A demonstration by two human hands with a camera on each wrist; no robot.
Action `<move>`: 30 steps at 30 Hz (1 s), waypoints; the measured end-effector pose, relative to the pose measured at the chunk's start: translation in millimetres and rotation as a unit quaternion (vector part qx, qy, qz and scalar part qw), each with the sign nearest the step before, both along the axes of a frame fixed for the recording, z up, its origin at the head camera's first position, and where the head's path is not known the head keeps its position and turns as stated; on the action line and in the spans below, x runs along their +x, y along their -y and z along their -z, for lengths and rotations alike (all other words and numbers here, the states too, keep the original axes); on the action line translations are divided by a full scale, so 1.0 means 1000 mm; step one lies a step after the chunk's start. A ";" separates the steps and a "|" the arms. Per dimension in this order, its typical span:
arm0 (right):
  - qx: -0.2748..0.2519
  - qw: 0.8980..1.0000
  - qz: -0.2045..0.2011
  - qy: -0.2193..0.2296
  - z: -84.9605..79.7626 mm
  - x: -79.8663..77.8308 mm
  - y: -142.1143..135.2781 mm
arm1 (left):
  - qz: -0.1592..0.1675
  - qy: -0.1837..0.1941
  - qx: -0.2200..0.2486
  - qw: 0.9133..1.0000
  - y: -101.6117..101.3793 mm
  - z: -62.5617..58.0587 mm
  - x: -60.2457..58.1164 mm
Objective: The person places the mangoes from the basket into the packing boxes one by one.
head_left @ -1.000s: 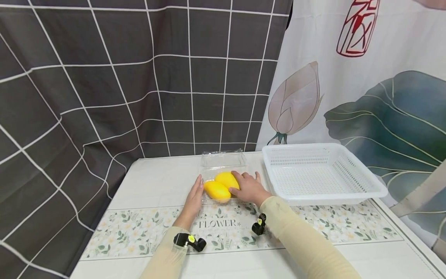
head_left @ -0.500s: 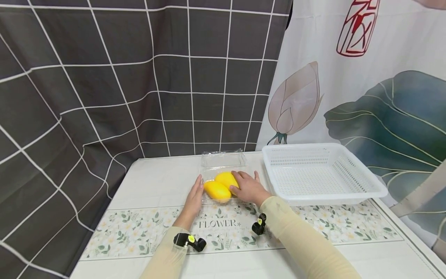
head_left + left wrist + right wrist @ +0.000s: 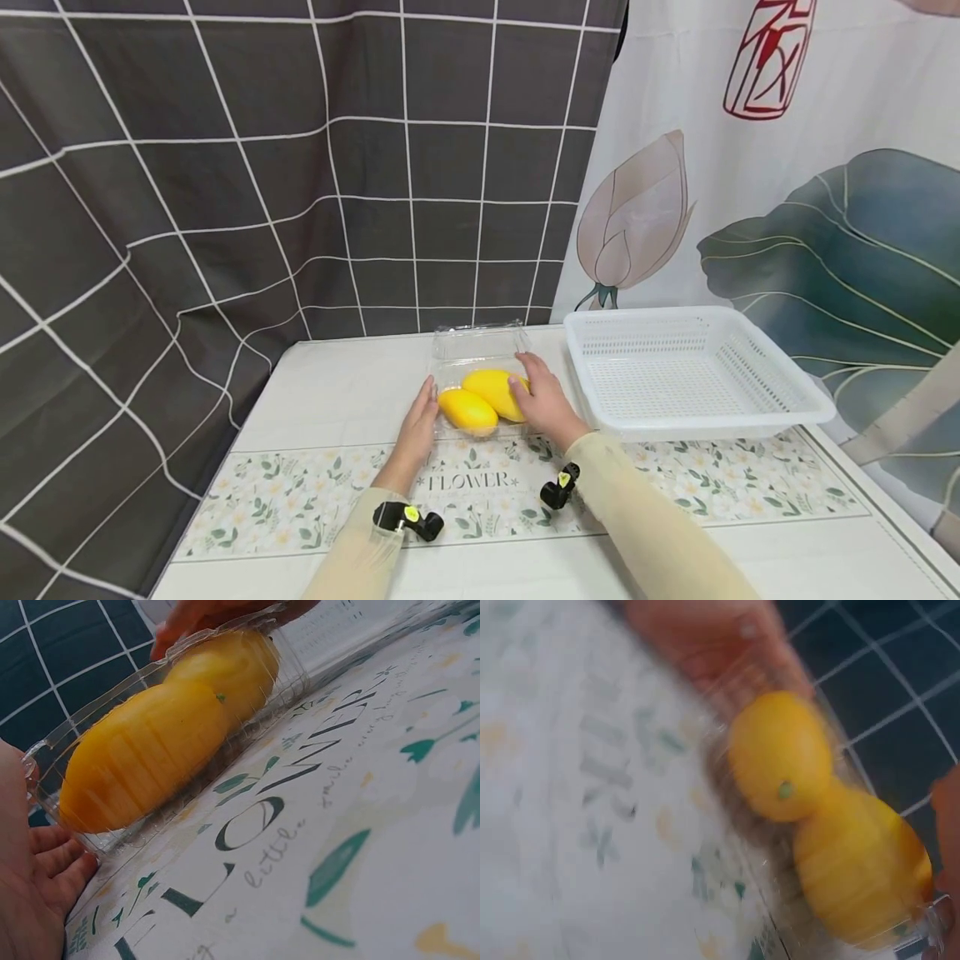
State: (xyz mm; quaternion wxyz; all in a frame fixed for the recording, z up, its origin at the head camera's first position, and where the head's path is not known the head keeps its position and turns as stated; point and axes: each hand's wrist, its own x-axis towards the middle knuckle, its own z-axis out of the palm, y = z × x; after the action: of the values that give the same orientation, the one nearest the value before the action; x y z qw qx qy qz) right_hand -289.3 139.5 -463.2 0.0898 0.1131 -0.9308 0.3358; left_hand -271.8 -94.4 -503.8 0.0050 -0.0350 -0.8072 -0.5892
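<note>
Two yellow mangoes lie side by side in a clear plastic clamshell box, whose lid point(image 3: 480, 342) stands open at the back. The front mango point(image 3: 467, 412) is at the left, and the rear mango point(image 3: 491, 390) reaches to the right side. My left hand point(image 3: 414, 429) rests against the box's left wall with fingers extended; in the left wrist view its fingers point(image 3: 64, 862) are by the box's lower corner. My right hand point(image 3: 551, 408) is at the box's right side, fingers extended, thumb overlapping the rear mango's end. The right wrist view is blurred.
A white perforated plastic basket point(image 3: 750, 422) stands to the right of the box. The table has a white cloth with a floral band point(image 3: 300, 500) lettered "FLOWER". A dark checked curtain point(image 3: 360, 167) hangs behind and at the left.
My right hand has moved from on top of the rear mango to the box's right side, showing more of that mango. The left hand stays put.
</note>
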 end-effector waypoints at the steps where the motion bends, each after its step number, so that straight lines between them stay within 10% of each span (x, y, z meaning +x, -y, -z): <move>1: -0.046 0.999 0.011 0.006 0.000 0.001 -0.001 | -0.003 0.003 0.004 1.000 0.000 0.000 0.000; 7: -0.307 0.947 0.069 0.072 0.007 0.006 -0.007 | 0.003 0.004 0.049 0.999 0.003 0.001 -0.001; 18: -0.667 0.738 0.028 0.098 0.025 0.005 -0.017 | 0.015 -0.007 0.100 0.995 0.009 -0.001 0.001; 21: -0.680 0.725 0.015 0.109 0.030 0.004 -0.021 | 0.006 -0.007 0.095 0.995 0.010 -0.001 0.001; 30: -0.676 0.728 -0.019 0.113 0.034 -0.012 -0.024 | -0.006 0.040 0.185 0.982 -0.002 -0.025 0.002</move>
State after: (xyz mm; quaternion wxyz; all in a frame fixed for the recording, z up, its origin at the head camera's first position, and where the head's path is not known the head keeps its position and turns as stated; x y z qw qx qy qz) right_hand -301.5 163.9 -496.9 0.0302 0.0013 -0.4591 0.8879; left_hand -270.0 -92.9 -478.6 -0.0176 -0.0045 -0.6838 -0.7294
